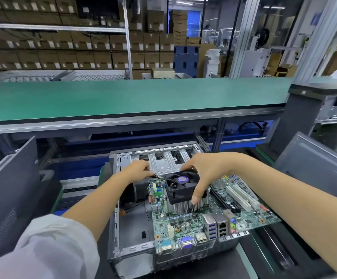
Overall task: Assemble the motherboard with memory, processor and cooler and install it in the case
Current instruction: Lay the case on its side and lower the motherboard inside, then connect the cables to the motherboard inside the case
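Note:
A green motherboard (pixel 187 222) hangs tilted over the open grey computer case (pixel 115 228), its port side toward me. A black fan cooler (pixel 178 185) with a purple hub and metal fins sits on the board. My right hand (pixel 205 174) grips the cooler from above, thumb on its near side. At the board's far left corner my left hand (pixel 137 168) pinches thin black wires. The board's right part with white slots (pixel 242 198) sticks out past the case.
A long green conveyor belt (pixel 133 97) runs across behind the case. Dark case panels lean at left (pixel 8 188) and right (pixel 314 168). Another grey case (pixel 314 113) stands at the right. Shelves of cardboard boxes (pixel 63 47) fill the background.

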